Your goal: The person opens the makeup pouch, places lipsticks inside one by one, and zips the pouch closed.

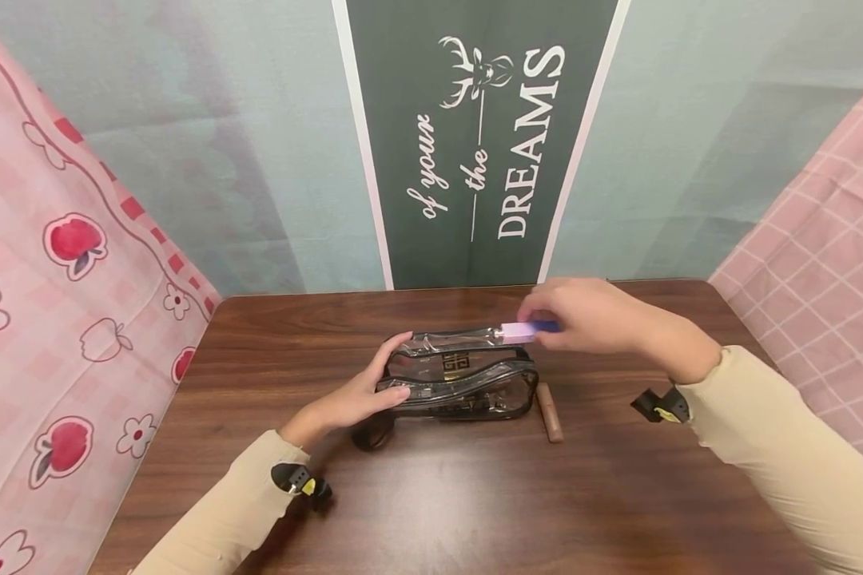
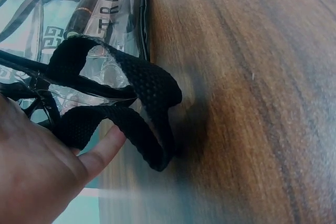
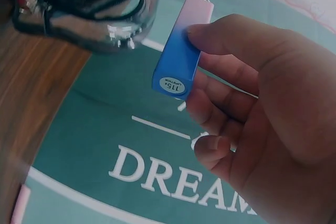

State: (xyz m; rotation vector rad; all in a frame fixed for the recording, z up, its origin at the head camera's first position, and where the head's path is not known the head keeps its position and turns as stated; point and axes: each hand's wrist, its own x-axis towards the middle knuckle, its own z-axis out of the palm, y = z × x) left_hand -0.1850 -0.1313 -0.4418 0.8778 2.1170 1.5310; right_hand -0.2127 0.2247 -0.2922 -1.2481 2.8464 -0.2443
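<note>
A clear travel pouch (image 1: 475,406) with black trim lies on the table, its top unzipped. My left hand (image 1: 359,393) holds its left end, thumb on the front edge and fingers at the back edge. A black strap loop (image 2: 152,85) sticks out beside that hand. Inside the pouch, a dark tube (image 2: 84,11) shows through the clear side. My right hand (image 1: 593,315) pinches a lipstick (image 3: 181,51), pink fading to blue, between thumb and fingers. Its round label reads "115s LIPSTICK". In the head view the lipstick's pink end is right at the pouch's back right rim.
A brownish-pink tube (image 1: 549,414) lies on the wooden table (image 1: 431,495) just right of the pouch. Behind the table hangs a green and grey cloth (image 1: 475,263) with white lettering. Pink patterned cloths flank both sides.
</note>
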